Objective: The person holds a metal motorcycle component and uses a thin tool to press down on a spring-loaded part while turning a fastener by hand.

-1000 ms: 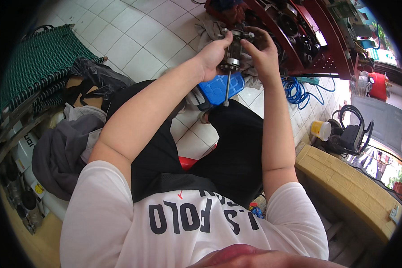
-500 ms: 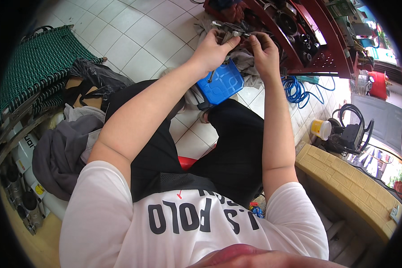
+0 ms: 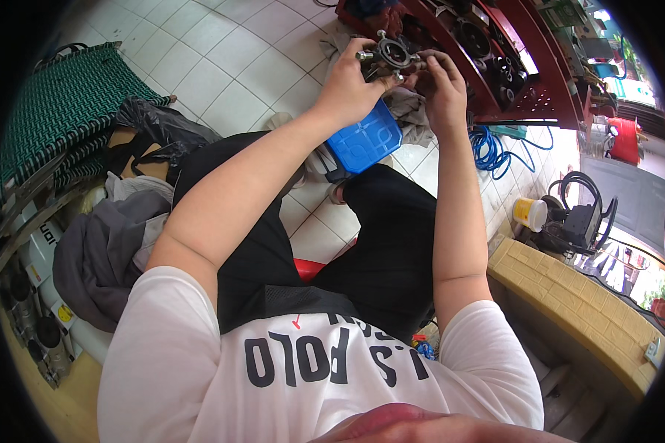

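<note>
In both hands, high in the head view, is a metal ring-shaped part (image 3: pixel 394 53) with several short knobbed arms sticking out. Its round opening faces up. My left hand (image 3: pixel 353 87) is closed on its left side, thumb along the lower edge. The fingers of my right hand (image 3: pixel 443 83) pinch one of the arms on the right; their tips are partly hidden. Below the hands, a blue plastic box lid or stool top (image 3: pixel 369 136) sits near my feet. Grey rags (image 3: pixel 414 114) lie on the floor behind it.
A red metal rack (image 3: pixel 510 81) holding dark parts stands at the far right, with a coiled blue hose (image 3: pixel 491 151) beside it. On the left are a green woven folding chair (image 3: pixel 66 103), a black bag (image 3: pixel 162 122) and grey cloth (image 3: pixel 111 251). A yellow tub (image 3: pixel 530 213) stands right.
The metal part has turned in my hands, from edge-on to showing its ring and opening. My left hand has tilted up with it; both forearms stay nearly where they were.
</note>
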`<state>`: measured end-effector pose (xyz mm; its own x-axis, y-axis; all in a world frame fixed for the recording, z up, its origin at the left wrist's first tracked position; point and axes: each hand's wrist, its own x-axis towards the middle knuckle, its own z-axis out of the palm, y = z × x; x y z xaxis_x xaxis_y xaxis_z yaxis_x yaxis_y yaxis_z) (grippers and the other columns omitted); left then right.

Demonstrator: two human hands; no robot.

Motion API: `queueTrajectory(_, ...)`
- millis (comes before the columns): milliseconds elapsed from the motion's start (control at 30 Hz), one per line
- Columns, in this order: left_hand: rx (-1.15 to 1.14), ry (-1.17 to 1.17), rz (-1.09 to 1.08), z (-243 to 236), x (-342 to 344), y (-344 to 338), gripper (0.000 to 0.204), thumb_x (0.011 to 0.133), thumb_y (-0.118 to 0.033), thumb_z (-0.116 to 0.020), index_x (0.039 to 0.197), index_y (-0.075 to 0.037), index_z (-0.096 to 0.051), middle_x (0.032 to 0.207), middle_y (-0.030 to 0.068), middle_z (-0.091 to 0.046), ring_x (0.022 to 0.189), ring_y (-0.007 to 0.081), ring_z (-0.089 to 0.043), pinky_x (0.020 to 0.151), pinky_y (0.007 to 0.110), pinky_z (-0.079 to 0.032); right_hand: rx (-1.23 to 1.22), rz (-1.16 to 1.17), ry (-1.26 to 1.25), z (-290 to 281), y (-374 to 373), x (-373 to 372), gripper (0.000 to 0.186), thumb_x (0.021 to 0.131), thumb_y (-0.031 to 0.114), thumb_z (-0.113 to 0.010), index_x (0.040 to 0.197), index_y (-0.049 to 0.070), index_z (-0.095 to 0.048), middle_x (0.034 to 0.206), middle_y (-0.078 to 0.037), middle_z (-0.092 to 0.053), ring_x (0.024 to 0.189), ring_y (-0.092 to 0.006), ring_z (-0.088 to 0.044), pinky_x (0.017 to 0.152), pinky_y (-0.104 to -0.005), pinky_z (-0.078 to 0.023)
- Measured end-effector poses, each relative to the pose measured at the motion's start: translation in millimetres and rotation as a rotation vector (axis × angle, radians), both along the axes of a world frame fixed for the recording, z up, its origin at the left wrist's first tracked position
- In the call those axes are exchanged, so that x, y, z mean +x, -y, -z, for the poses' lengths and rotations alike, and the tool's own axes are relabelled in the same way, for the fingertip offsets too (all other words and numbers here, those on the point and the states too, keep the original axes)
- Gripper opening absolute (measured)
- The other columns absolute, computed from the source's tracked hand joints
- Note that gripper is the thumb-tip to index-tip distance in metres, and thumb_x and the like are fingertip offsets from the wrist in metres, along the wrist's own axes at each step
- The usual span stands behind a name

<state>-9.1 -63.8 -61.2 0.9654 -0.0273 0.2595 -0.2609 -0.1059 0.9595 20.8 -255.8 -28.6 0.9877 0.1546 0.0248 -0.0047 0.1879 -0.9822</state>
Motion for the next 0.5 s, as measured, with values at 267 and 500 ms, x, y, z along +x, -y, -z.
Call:
queueTrajectory(267, 0.066, 0.001, -0.012, -0.5, -2.3, -0.1, 0.062, 0.089, -0.027, -0.085, 0.132, -0.003, -0.048, 0.112, 0.01, -0.075, 0.108, 0.0193, -0.069, 0.097, 0.035, -0.052, -0.115, 0.013, 0.015, 1.6, -7.0, -3.2, 0.021, 0.11, 0.021, -0.054, 0.12, 0.003, -0.059, 0.097, -0.007, -0.067, 0.081, -0.0145, -0.066, 0.076, -0.0305, -0.056)
queueTrajectory(500, -0.068, -0.047, 0.021, -7.1, -3.2, 8.7, 0.058, 0.081, -0.016, -0.087, 0.127, -0.005, -0.053, 0.109, 0.0138, -0.072, 0.102, 0.0281, -0.071, 0.092, 0.039, -0.054, -0.458, 0.142, 0.281, 3.4, -4.6, -2.8, 0.021, 0.111, 0.023, -0.05, 0.111, 0.004, -0.06, 0.097, -0.002, -0.059, 0.091, -0.0106, -0.052, 0.082, -0.0275, -0.046)
